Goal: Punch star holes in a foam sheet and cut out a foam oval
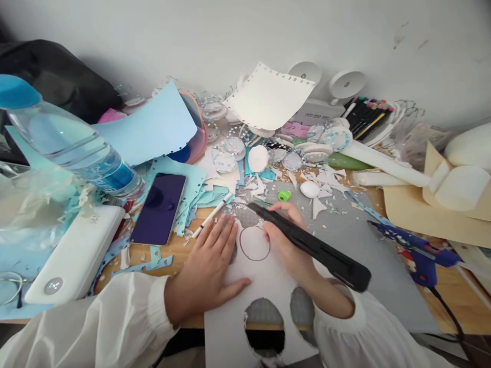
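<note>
Although the black cutter [312,248] hides its palm, the right hand [288,244] grips it; the left hand [210,263] presses white paper [233,327] flat, fingers together.

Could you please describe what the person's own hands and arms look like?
Both the left hand and the right hand are bare, with no gloves, rings or watch showing. Both arms wear loose white sleeves, the left one looking slightly shiny, the fabric gathered into ruffled cuffs.

Soft, bright lt, faint shadows on wall [215,36], sl. blur, wide-angle stretch @ edges
</note>
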{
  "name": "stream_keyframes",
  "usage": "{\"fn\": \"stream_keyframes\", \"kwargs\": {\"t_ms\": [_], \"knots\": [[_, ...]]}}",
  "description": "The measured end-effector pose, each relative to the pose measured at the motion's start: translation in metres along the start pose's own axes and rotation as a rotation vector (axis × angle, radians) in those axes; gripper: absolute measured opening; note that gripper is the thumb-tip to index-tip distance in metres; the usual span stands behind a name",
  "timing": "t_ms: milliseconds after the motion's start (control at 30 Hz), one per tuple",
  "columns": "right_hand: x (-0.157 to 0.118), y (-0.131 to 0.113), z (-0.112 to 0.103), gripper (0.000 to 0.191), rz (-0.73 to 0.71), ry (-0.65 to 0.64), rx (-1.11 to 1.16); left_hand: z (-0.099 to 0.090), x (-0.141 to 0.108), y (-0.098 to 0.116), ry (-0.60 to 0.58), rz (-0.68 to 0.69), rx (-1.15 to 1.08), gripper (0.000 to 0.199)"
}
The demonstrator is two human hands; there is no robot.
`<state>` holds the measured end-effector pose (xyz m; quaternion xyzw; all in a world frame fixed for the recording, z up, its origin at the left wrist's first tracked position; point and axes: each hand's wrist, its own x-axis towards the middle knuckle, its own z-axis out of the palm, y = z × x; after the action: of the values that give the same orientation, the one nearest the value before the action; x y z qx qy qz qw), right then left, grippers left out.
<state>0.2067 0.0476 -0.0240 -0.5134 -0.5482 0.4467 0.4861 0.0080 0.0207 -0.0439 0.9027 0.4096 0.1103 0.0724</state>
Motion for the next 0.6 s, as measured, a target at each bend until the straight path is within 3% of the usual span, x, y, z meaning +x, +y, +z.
{"fn": "stream_keyframes", "kwargs": {"t_ms": [267, 600], "knots": [[-0.007, 0.004, 0.013, 0.019, -0.081, 0.016, -0.202, 0.001, 0.0, 0.0, -0.013, -0.035, -0.017, 0.093], [-0.011, 0.006, 0.016, 0.02, -0.113, -0.074, -0.322, 0.0, 0.001, 0.0, -0.057, -0.035, -0.028, 0.093]]}}
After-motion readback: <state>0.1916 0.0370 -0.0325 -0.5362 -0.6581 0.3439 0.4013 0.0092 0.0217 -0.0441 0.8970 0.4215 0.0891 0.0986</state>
